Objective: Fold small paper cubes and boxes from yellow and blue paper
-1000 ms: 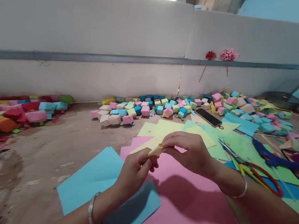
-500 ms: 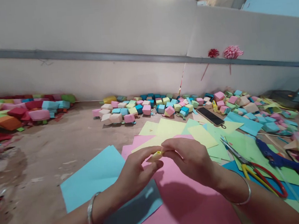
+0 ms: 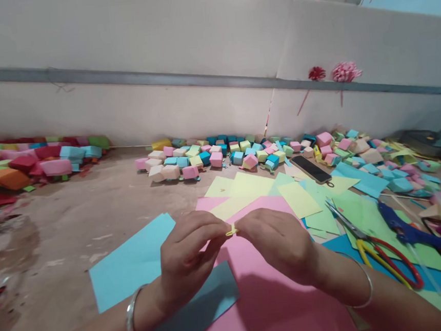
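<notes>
Between the fingertips of both hands is a small folded piece of yellow paper point(image 3: 232, 231), mostly covered by the fingers. My left hand point(image 3: 191, 248) pinches its left end and my right hand point(image 3: 275, 238) pinches its right end, the fingertips almost meeting. Beneath the hands lies a large pink paper sheet point(image 3: 271, 305). Light blue paper point(image 3: 126, 261) lies under and beside my left wrist. Behind the hands, pale yellow sheets point(image 3: 251, 184) overlap the pink one.
Scissors point(image 3: 366, 238) with red and yellow handles and a blue glue gun point(image 3: 407, 231) lie on green sheets at right. A phone point(image 3: 311, 170) rests behind them. Many small folded paper boxes point(image 3: 216, 159) line the wall, with a larger colourful pile point(image 3: 56, 167) at left.
The yellow paper has turned and now looks flatter and thinner between the fingertips. My left hand has rotated, its fingers curling in closer to the right hand.
</notes>
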`<state>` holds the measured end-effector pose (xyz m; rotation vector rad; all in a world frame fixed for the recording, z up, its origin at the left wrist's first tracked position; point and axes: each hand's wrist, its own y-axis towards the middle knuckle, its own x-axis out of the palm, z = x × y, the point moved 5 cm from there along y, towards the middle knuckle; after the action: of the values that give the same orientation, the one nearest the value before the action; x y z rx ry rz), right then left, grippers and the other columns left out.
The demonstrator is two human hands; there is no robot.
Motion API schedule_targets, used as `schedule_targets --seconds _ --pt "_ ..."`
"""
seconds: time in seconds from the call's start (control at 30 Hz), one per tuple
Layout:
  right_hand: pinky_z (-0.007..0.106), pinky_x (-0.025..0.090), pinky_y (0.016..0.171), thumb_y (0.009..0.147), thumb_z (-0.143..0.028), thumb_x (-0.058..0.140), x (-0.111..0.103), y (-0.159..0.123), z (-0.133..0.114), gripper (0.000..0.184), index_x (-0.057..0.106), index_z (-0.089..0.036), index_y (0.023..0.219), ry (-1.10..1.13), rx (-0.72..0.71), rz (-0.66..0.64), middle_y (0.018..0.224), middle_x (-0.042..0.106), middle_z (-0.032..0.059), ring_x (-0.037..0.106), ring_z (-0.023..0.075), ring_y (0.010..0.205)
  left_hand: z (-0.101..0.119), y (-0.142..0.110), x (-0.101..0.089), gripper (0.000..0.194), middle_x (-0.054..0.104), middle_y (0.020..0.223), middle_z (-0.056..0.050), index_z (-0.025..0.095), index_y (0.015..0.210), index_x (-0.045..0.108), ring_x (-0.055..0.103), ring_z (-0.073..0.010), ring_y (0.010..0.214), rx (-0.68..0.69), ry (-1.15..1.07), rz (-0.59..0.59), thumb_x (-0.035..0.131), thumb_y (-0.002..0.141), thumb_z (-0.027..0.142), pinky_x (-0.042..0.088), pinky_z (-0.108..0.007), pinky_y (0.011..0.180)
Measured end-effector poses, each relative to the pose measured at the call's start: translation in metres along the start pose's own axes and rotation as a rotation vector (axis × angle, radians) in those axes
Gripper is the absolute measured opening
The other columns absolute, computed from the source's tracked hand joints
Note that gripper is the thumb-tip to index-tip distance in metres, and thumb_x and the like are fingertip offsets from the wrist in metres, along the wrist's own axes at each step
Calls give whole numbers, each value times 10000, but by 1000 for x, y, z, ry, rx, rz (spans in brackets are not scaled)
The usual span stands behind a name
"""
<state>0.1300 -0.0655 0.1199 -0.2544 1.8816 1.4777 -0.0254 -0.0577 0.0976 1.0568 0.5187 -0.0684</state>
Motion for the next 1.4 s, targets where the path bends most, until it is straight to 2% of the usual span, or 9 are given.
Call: schedule_targets --seconds 0.23,0.37,0.57,0.77,0.87,1.07,1.17,1.3,1.4 --pt "254 512 699 895 -173 608 6 0 15 26 623 -155 906 163 209 43 829 706 62 635 143 771 -8 0 1 209 681 784 -8 199 881 655 636 -149 762 -119 -70 11 643 795 9 510 -293 694" --pt "242 464 607 927 -181 536 10 -2 19 165 609 -167 780 209 262 20 686 668 34 594 126 641 -10 2 8 133 671 764 -4 199 854 642 616 -143 748 -196 -122 -47 661 815 73 501 -289 697" --pt "233 416 562 913 -176 509 16 -6 18 196 598 -162 739 238 270 11 658 642 27 546 111 596 -8 1 8 94 633 705 3 196 779 615 572 -128 673 -259 -112 -73 628 852 138 460 -259 603" --pt "214 413 557 801 -247 685 30 -10 27 120 630 -162 735 488 594 -49 673 632 -5 523 93 594 -12 -4 3 91 613 679 20 199 766 610 534 -115 621 -343 -75 -4 633 850 174 418 -252 573" --pt "200 365 520 804 -202 649 38 -17 32 180 599 -162 635 505 733 -97 582 569 -30 469 79 545 -14 -4 4 95 605 687 10 191 762 610 530 -119 631 -401 -96 -7 622 856 190 421 -252 574" --pt "189 304 499 834 -219 597 48 -23 36 275 526 -157 575 518 649 -287 542 493 -42 402 66 515 -13 3 15 153 530 642 23 177 698 545 463 -103 588 -477 -151 -200 585 842 213 376 -235 532" --pt "186 309 505 852 -228 579 54 -25 37 250 551 -161 613 557 656 -361 558 502 -43 407 70 529 -20 0 21 209 512 608 31 178 657 522 439 -96 552 -588 -168 -254 569 847 250 331 -223 487" --pt "196 356 558 857 -250 582 59 -27 39 186 575 -167 691 572 733 -406 642 548 -34 456 83 602 -34 -9 25 234 483 598 36 184 666 505 430 -102 548 -725 -189 -175 534 872 293 324 -226 489" --pt "206 327 522 848 -309 593 63 -29 42 270 512 -173 629 528 829 -412 586 491 -44 416 82 563 -43 -15 25 221 491 609 37 191 697 499 459 -107 550 -799 -248 -74 517 882 310 350 -233 508"
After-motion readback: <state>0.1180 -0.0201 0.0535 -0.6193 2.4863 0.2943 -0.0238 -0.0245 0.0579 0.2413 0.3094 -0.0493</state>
